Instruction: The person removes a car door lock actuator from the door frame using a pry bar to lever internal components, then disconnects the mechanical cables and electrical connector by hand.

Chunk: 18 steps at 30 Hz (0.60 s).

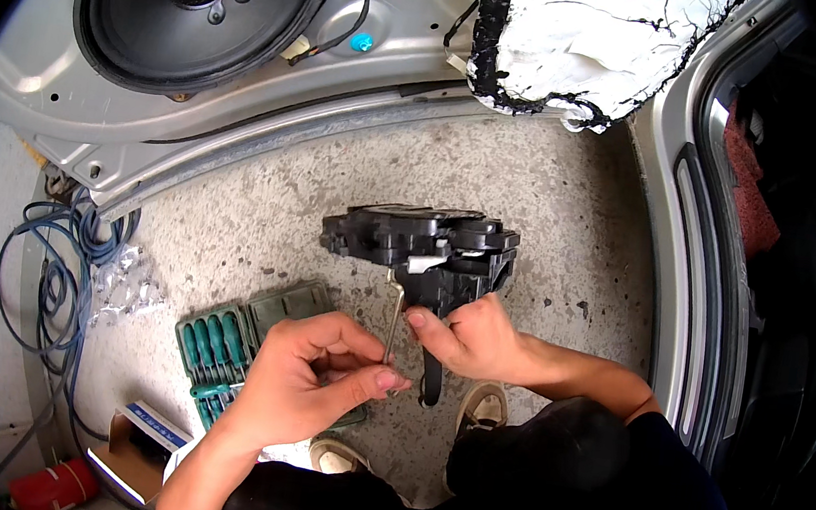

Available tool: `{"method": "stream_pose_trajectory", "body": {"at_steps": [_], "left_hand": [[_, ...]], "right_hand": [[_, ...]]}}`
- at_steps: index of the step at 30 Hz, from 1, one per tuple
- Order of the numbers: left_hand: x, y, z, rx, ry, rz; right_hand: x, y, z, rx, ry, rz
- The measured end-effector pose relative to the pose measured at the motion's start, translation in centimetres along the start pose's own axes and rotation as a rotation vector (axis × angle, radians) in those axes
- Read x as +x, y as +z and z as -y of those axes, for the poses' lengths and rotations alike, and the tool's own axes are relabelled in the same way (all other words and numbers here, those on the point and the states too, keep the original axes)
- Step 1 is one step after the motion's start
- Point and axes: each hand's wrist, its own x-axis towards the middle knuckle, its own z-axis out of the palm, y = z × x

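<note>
A black car door latch (420, 238) is held up over the speckled floor. My right hand (481, 342) grips its lower right part, thumb pressed on the housing. A thin metal rod (394, 326) hangs from the latch's underside, its hooked upper end at the housing. My left hand (306, 376) pinches the rod's lower end between thumb and fingers. A small white piece (426, 264) shows on the latch's front. Below my right hand a black strip-like part (431, 383) hangs down; where it joins is hidden.
Ahead is a silver door with a round black speaker (279, 14), a blue clip (362, 42) and a white sheet (593, 44) edged in black sealant. Green-handled screwdrivers (214, 339) lie in a case left. Beyond are coiled hose (49, 270), an open box (127, 465) and a red cylinder (54, 487).
</note>
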Motion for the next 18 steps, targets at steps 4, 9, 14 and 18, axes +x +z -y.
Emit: {"method": "stream_pose_trajectory", "body": {"at_steps": [4, 9, 14, 18], "left_hand": [[0.1, -1.0, 0.5, 0.031, 0.087, -0.087], [-2.9, -7.0, 0.2, 0.400, 0.193, -0.418], [-9.0, -13.9, 6.7, 0.405, 0.055, -0.709], [-15.6, -15.7, 14.0, 0.417, -0.079, -0.907]], "right_hand": [[0.2, -0.4, -0.6, -0.236, -0.040, -0.012], [0.1, -4.2, -1.8, -0.713, 0.115, 0.380], [2.2, -5.5, -3.6, -0.722, 0.146, 0.565], [2.1, -3.2, -10.8, -0.021, 0.718, 0.959]]}}
